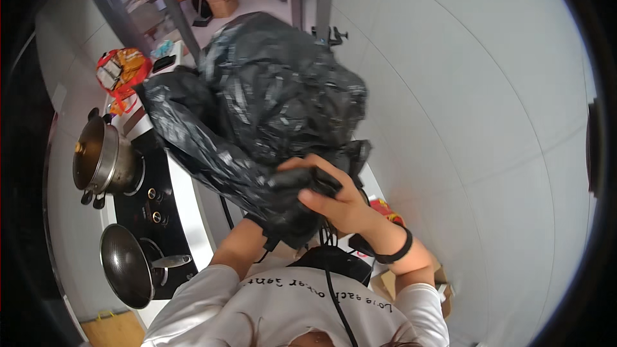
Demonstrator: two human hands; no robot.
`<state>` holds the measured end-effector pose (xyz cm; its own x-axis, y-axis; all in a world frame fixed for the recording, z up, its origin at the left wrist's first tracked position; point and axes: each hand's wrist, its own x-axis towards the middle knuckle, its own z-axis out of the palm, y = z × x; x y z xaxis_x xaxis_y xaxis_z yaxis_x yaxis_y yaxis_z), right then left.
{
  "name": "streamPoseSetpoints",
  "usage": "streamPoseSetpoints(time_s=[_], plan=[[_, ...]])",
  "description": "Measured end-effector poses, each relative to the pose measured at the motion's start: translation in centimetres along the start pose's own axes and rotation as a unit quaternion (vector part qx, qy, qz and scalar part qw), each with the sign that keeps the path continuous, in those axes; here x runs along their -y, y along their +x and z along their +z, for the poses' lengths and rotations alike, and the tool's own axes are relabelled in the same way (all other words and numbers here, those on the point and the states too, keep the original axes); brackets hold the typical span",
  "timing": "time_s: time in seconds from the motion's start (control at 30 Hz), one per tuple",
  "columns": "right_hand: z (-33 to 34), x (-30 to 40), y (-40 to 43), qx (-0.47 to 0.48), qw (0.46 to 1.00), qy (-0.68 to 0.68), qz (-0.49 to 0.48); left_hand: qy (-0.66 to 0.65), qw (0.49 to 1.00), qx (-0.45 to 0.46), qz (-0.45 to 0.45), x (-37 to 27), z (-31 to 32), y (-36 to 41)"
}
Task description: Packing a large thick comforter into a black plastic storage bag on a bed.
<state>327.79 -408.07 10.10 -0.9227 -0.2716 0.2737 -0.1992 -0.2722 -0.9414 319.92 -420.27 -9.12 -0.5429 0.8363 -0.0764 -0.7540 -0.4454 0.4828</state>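
Note:
A large, crumpled black plastic bag (289, 91) is spread out in front of me at chest height. My right hand (332, 193), with a black band on its wrist, grips a gathered fold of it between thumb and fingers. On the left my forearm runs up under the bag, and the plastic hides my left hand. Black cables (328, 233) hang just below the bag, before my white shirt.
To the left, a steel pot (108, 159) and a wok (125, 265) stand on a black cooktop (156, 188). Beyond them are a red bag of packets (124, 70) and a dark phone-like object (164, 63). A pale wall (458, 106) rises at the right, with a cardboard box (441, 286) low down.

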Motion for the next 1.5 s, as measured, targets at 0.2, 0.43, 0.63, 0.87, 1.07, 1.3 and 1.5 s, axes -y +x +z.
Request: streamPoseSetpoints(time_s=[0.2,0.43,0.63,0.87,1.07,1.3,1.5], plan=[[-2.6,-4.2,11.0,-0.096,0.967,0.236,0.016,-0.032,0.983,-0.129,0.129,-5.9,-5.0,-0.4],[-6.6,-9.7,24.4,-0.209,0.955,0.209,0.018,-0.083,0.939,-0.25,0.222,-17.2,-13.0,6.2],[-14.5,-15.2,40.4,-0.358,0.909,0.205,-0.054,-0.08,0.915,-0.327,0.222,-30.0,-18.9,11.8],[-24.6,-23.5,54.6,-0.525,0.847,0.033,0.075,-0.044,0.911,-0.269,0.309,-46.8,-23.0,18.3],[-30.9,-29.4,65.6,-0.513,0.848,-0.1,0.085,0.067,0.879,-0.306,0.361,-56.7,-22.5,29.6],[-31.2,-25.8,81.8,-0.125,0.963,-0.1,0.217,0.279,0.873,-0.283,0.284,-67.5,-24.7,42.7],[-37.9,-28.3,94.7,-0.106,0.963,-0.171,0.179,0.582,0.74,-0.253,0.223,-75.6,-27.3,51.7]])
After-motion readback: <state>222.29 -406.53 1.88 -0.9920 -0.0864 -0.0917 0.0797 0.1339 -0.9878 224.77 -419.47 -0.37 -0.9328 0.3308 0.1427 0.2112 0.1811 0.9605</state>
